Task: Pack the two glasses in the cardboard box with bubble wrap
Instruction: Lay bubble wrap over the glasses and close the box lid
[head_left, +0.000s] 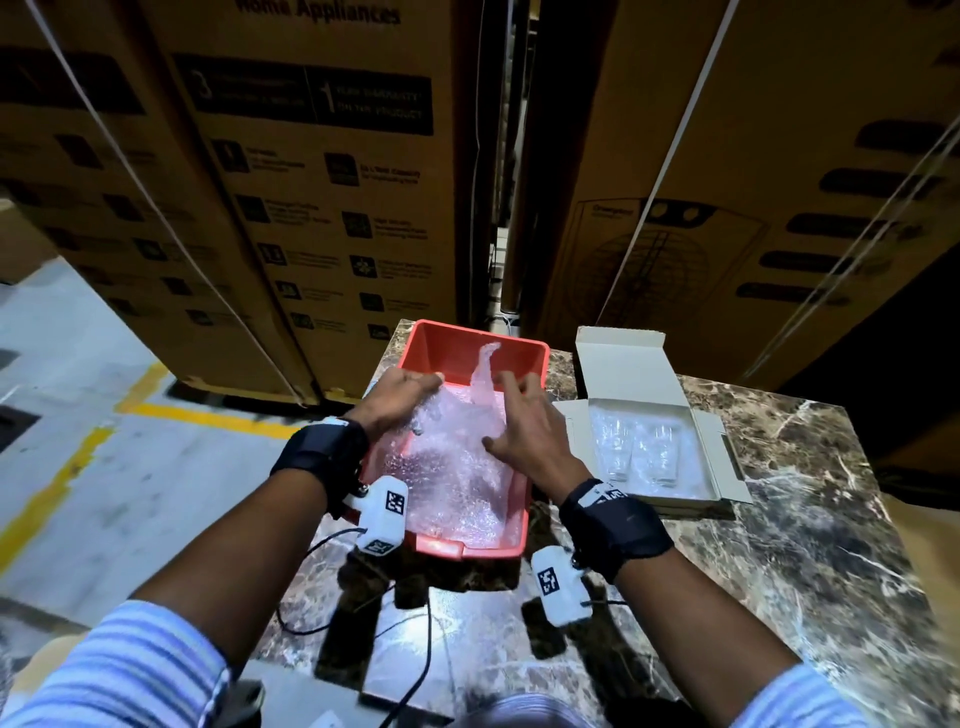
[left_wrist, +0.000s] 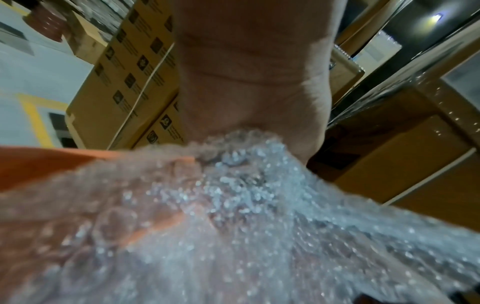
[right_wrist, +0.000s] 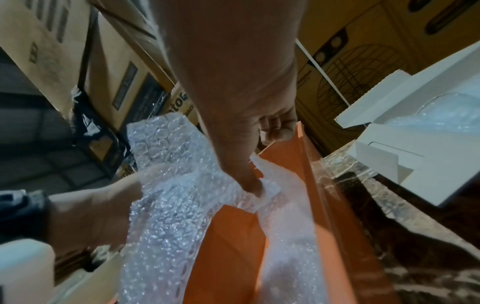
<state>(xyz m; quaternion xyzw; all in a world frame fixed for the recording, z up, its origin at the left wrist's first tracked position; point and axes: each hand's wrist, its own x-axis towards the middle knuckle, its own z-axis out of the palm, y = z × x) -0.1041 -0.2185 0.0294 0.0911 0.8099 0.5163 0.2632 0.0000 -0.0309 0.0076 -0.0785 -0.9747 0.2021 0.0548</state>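
Bubble wrap (left_wrist: 259, 226) fills left-wrist view; glasses (head_left: 641, 452) only head view.

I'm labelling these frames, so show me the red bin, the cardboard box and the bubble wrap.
red bin (head_left: 480, 340): head view, bare far inner wall.
cardboard box (head_left: 626, 371): head view, open lid flap.
bubble wrap (head_left: 457, 467): head view, sheet's middle.

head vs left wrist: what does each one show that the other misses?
Head only: the open cardboard box with two glasses lying in it on bubble wrap, the marble table, and the right hand.
Left wrist only: nothing of the task, just a ceiling light.
Both: the left hand on the bubble wrap in the red tray.
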